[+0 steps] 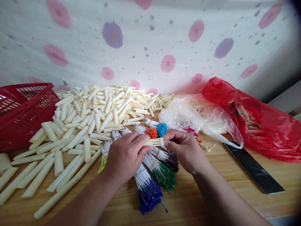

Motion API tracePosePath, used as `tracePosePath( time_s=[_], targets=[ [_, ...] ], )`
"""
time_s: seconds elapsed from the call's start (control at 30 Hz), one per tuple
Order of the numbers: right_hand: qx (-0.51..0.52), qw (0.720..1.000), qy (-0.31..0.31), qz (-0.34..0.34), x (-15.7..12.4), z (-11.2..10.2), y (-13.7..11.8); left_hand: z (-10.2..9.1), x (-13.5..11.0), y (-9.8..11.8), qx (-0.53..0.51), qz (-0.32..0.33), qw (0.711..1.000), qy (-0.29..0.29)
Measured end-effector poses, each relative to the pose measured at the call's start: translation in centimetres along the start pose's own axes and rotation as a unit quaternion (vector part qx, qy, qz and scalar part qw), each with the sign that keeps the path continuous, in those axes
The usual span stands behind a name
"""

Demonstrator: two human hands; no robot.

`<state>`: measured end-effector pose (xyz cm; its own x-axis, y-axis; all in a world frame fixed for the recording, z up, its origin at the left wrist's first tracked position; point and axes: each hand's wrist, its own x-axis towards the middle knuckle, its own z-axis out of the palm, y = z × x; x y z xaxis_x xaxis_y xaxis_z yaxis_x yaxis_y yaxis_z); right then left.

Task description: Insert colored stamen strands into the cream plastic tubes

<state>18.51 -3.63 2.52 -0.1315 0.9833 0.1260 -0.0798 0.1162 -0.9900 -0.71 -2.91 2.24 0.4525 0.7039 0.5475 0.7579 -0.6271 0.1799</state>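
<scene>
My left hand [127, 155] and my right hand [184, 150] meet over the wooden table [211, 185], both pinched on one small cream tube [155, 142] held level between them. Under my hands lie bundles of thin white sticks with coloured tips: blue [149, 191], green [164, 174], dark purple [170, 159], orange [150, 131], light blue [160, 128] and red [191, 131]. A yellow-green tipped bundle [102, 163] pokes out left of my left hand.
A large heap of cream tubes [94, 110] covers the table's left and back. A red basket [21, 110] stands far left. A clear plastic bag [199, 114] and a red plastic bag [258, 122] lie right, by a black strip [254, 169]. Flowered cloth [150, 44] hangs behind.
</scene>
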Motion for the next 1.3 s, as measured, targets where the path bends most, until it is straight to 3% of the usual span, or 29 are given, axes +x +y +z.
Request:
tracePosePath(
  time_s=[0.1, 0.23, 0.33, 0.43, 0.53, 0.63, 0.7, 0.77, 0.9, 1.3],
  targets=[
    [-0.043, 0.999, -0.005, -0.032, 0.2, -0.1, 0.1, 0.0, 0.1, -0.1, -0.055, -0.038, 0.997, -0.044],
    [-0.187, 0.971, -0.023, -0.144, 0.4, -0.7, 0.2, 0.3, 0.3, -0.6, -0.158, -0.087, 0.978, -0.107],
    [-0.236, 0.948, -0.051, -0.210, 0.5, -1.2, 0.0, 0.5, 0.4, -0.8, -0.222, -0.097, 0.960, -0.138],
    [-0.253, 0.936, -0.068, -0.233, 0.4, -1.4, -0.2, 0.6, 0.4, -0.7, -0.235, -0.095, 0.957, -0.144],
    [-0.180, 0.966, -0.043, -0.183, 0.4, -1.1, -0.1, 0.5, 0.3, -0.4, -0.190, -0.081, 0.973, -0.105],
    [0.030, 0.999, -0.012, -0.014, 0.4, -0.4, 0.4, 0.4, 0.3, -0.4, -0.123, -0.054, 0.989, -0.060],
    [0.153, 0.984, 0.001, 0.093, 0.5, 0.1, 0.6, 0.3, 0.2, -0.5, -0.084, -0.043, 0.994, -0.050],
    [0.207, 0.968, 0.023, 0.138, 0.6, 0.5, 0.8, 0.3, 0.2, -0.5, -0.055, -0.042, 0.996, -0.055],
    [0.207, 0.966, 0.055, 0.144, 0.7, 0.9, 1.0, 0.4, 0.0, -0.5, -0.022, -0.052, 0.996, -0.068],
    [0.156, 0.981, 0.029, 0.107, 0.0, 1.1, 0.8, 1.2, 0.0, -1.0, -0.053, -0.062, 0.996, -0.024]
  ],
)
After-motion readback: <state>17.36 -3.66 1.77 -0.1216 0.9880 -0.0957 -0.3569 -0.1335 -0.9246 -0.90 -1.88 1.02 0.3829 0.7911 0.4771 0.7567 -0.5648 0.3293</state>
